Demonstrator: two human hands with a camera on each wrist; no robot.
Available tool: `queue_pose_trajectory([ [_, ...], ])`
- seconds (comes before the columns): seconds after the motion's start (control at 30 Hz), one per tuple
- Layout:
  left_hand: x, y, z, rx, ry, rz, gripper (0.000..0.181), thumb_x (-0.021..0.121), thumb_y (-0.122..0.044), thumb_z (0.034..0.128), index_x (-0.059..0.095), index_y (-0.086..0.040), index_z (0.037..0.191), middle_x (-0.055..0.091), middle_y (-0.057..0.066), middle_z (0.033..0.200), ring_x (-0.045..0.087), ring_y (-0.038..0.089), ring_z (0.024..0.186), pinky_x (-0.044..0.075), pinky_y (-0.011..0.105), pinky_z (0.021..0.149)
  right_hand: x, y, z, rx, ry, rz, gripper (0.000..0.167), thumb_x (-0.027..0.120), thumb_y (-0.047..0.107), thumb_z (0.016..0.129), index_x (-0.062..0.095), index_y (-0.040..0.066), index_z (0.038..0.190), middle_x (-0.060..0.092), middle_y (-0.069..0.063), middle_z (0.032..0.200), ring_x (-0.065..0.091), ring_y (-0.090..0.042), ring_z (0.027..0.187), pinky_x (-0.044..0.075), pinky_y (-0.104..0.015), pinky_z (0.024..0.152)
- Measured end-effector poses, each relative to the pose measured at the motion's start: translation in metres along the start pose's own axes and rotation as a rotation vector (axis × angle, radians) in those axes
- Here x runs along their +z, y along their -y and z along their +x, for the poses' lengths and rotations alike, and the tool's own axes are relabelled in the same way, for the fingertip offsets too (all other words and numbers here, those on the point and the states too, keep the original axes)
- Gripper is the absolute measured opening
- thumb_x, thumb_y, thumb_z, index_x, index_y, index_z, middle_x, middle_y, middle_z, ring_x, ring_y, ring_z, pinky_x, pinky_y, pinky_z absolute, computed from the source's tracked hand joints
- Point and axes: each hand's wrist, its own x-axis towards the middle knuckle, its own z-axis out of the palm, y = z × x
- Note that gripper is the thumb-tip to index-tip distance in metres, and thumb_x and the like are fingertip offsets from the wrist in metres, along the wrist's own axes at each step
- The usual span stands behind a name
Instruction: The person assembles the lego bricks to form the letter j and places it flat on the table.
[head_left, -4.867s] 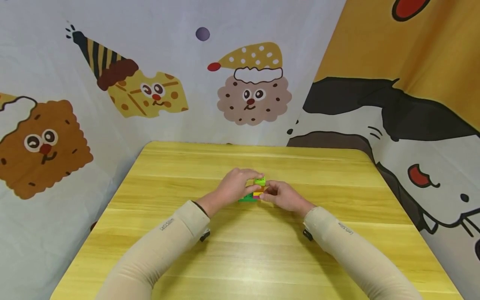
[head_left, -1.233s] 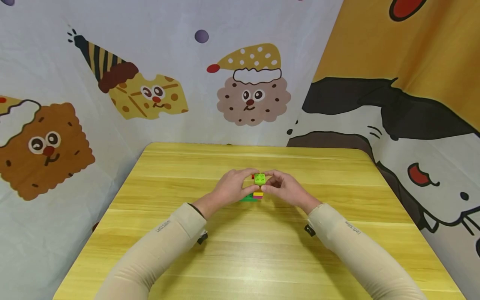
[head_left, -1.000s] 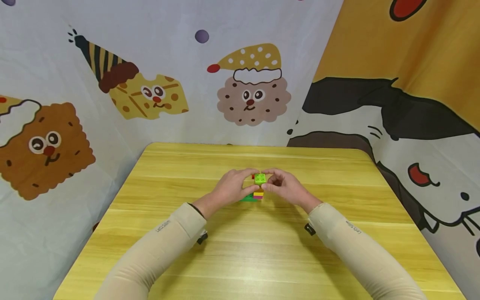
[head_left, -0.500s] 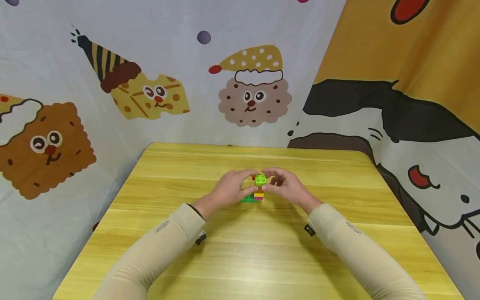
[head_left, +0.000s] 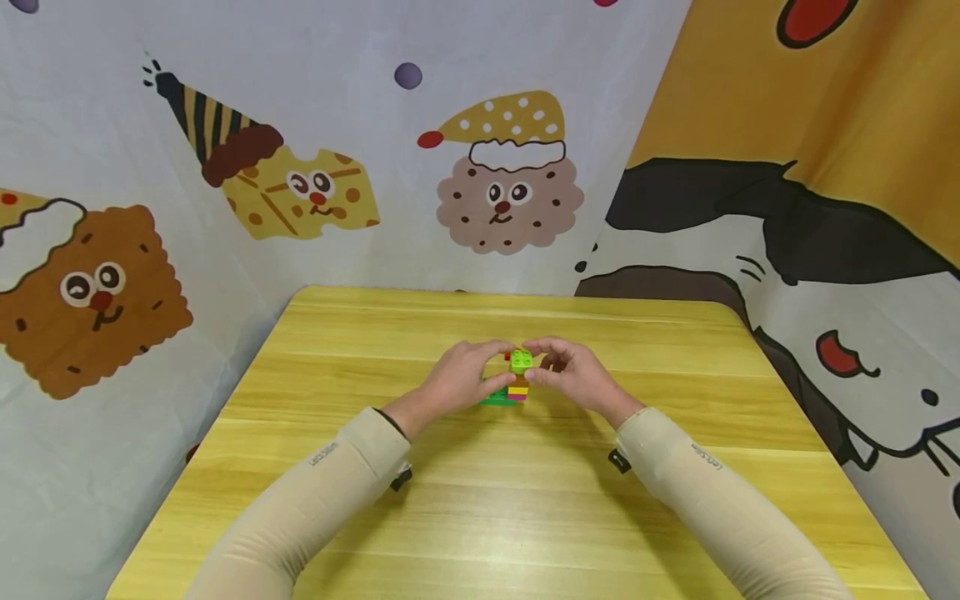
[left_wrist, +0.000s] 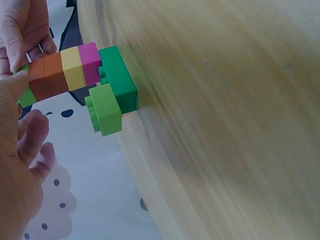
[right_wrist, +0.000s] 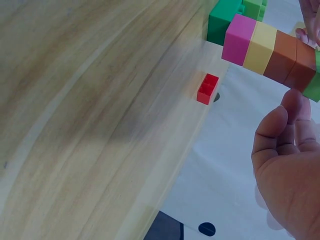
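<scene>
A brick tower stands on a dark green base (left_wrist: 119,80): pink (left_wrist: 90,63), yellow (left_wrist: 72,68), two brown bricks (left_wrist: 55,75) and a light green top brick (head_left: 521,360). Another light green brick (left_wrist: 107,110) sits on the base beside the tower. My left hand (head_left: 459,377) pinches the top brick from the left, its thumb on it in the left wrist view. From the right, my right hand (head_left: 573,377) holds the same brick between thumb and finger; its other fingers (right_wrist: 272,127) curl beside the tower in the right wrist view.
A small red brick (right_wrist: 207,89) lies near the far edge of the wooden table (head_left: 480,517), behind the tower. Beyond that edge hangs a cloth (head_left: 315,258) with cartoon prints.
Since the earliest frame, my right hand has moved up from the tower's lower bricks to its top. Over the last second both hands have stayed almost still, with the right fingers shifting slightly.
</scene>
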Motion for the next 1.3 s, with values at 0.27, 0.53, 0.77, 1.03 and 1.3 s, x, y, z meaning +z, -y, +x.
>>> queue_pose_trajectory([
  [0.27, -0.001, -0.001, 0.0, -0.004, 0.006, 0.003, 0.053, 0.071, -0.039, 0.1047, 0.06, -0.012, 0.149, 0.081, 0.007, 0.107, 0.031, 0.003, 0.047, 0.059, 0.035, 0.081, 0.0, -0.001, 0.0, 0.012, 0.006, 0.002, 0.039, 0.078, 0.031, 0.1, 0.07, 0.029, 0.137, 0.073, -0.01, 0.11, 0.061, -0.026, 0.09, 0.05, -0.028, 0.067],
  [0.53, 0.0, 0.0, -0.002, -0.013, 0.0, 0.011, 0.053, 0.071, -0.038, 0.1043, 0.06, -0.013, 0.15, 0.075, -0.002, 0.088, 0.028, 0.002, 0.046, 0.055, 0.031, 0.078, 0.001, -0.004, 0.002, 0.011, 0.001, -0.005, 0.038, 0.078, 0.033, 0.099, 0.07, 0.03, 0.137, 0.072, -0.008, 0.11, 0.062, -0.025, 0.091, 0.051, -0.029, 0.067],
  [0.77, 0.0, 0.003, -0.004, -0.034, 0.012, -0.002, 0.056, 0.07, -0.04, 0.1048, 0.059, -0.012, 0.151, 0.072, -0.001, 0.083, 0.03, 0.003, 0.046, 0.059, 0.036, 0.087, 0.001, -0.003, 0.001, 0.019, -0.006, -0.007, 0.038, 0.078, 0.033, 0.1, 0.07, 0.03, 0.136, 0.072, -0.006, 0.109, 0.061, -0.025, 0.092, 0.051, -0.029, 0.068],
  [1.03, 0.0, 0.007, -0.006, -0.037, 0.003, 0.001, 0.055, 0.071, -0.04, 0.1041, 0.06, -0.01, 0.149, 0.071, 0.0, 0.081, 0.028, 0.002, 0.047, 0.059, 0.037, 0.086, 0.001, -0.003, 0.003, 0.013, -0.014, -0.014, 0.038, 0.077, 0.033, 0.1, 0.07, 0.03, 0.137, 0.072, -0.006, 0.109, 0.061, -0.025, 0.093, 0.052, -0.03, 0.069],
  [1.3, 0.003, 0.012, -0.01, -0.033, -0.019, 0.074, 0.054, 0.073, -0.043, 0.1022, 0.065, -0.012, 0.146, 0.081, 0.005, 0.118, 0.069, 0.017, 0.07, 0.056, 0.05, 0.106, 0.001, -0.003, 0.004, 0.005, -0.019, -0.013, 0.038, 0.076, 0.031, 0.101, 0.07, 0.027, 0.139, 0.073, -0.007, 0.113, 0.062, -0.026, 0.094, 0.054, -0.029, 0.07],
])
